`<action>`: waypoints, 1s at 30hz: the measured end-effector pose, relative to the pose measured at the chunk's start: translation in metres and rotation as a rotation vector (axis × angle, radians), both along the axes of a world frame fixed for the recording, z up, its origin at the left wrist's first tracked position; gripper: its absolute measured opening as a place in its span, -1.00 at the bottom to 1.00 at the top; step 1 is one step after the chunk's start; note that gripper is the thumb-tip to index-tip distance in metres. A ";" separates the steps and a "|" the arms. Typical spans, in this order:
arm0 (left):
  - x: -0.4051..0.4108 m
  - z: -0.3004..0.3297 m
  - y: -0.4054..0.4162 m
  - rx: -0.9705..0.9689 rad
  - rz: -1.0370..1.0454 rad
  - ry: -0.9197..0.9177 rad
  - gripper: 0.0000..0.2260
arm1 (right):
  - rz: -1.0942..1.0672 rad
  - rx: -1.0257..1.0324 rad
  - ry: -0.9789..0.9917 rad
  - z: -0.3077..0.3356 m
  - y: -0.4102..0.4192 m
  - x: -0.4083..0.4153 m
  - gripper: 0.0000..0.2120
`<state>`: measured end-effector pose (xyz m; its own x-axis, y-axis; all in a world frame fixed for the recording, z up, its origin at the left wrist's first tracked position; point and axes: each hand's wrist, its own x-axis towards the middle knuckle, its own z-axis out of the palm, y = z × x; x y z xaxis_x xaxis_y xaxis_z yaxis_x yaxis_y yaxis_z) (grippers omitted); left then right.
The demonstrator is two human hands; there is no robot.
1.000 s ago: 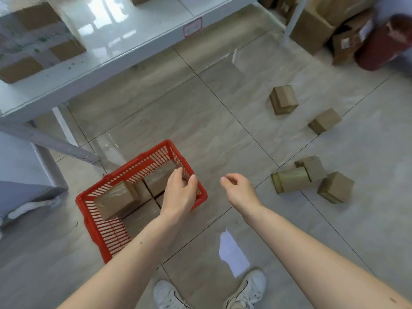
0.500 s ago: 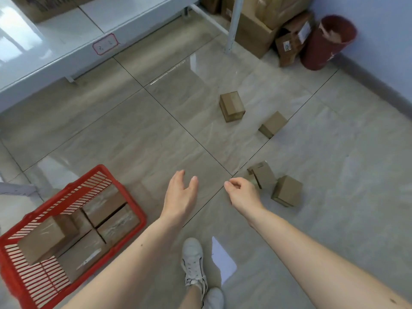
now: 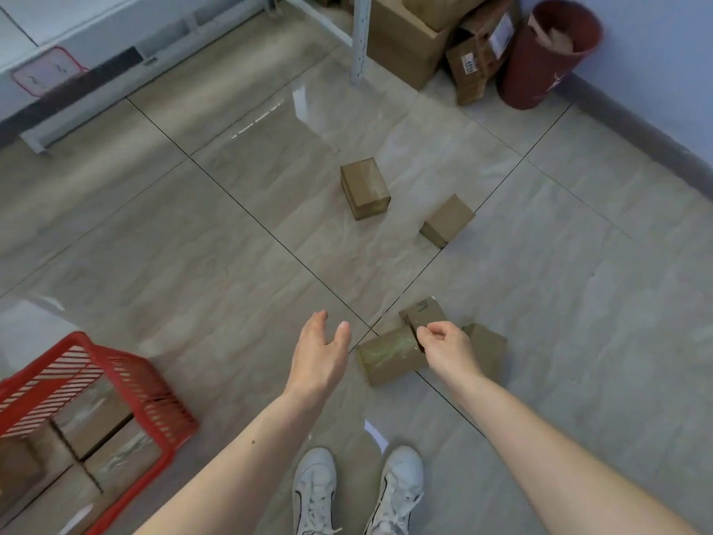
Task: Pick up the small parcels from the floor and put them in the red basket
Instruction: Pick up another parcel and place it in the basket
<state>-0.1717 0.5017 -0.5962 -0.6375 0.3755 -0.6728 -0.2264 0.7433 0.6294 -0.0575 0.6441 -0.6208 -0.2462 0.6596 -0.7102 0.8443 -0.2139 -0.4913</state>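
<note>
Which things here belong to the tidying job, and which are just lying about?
Job:
- red basket, some parcels already inside
- five small parcels on the floor, such as the nearest parcel
- left hand and right hand

Lying about:
- big cartons
- maroon bin
- shelf post

Glossy beige tiled floor [image 3: 216,264], blue wall [image 3: 656,52], white shelving [image 3: 115,28].
</note>
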 end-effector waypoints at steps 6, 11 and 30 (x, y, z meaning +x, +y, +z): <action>0.028 -0.094 0.032 -0.033 0.024 -0.059 -0.47 | 0.070 -0.044 -0.088 -0.091 0.029 0.022 -0.62; 0.047 -0.178 0.040 -0.096 0.049 -0.143 -0.46 | 0.181 -0.094 -0.159 -0.170 0.038 0.033 -0.59; 0.045 -0.244 0.047 -0.126 0.143 -0.170 -0.68 | 0.129 -0.021 -0.159 -0.242 0.031 0.020 -0.84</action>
<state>-0.1269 0.5490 -0.8400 -0.5518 0.1958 -0.8107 -0.4297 0.7664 0.4775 -0.0373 0.6755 -0.8629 -0.2113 0.6142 -0.7604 0.9320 -0.1077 -0.3460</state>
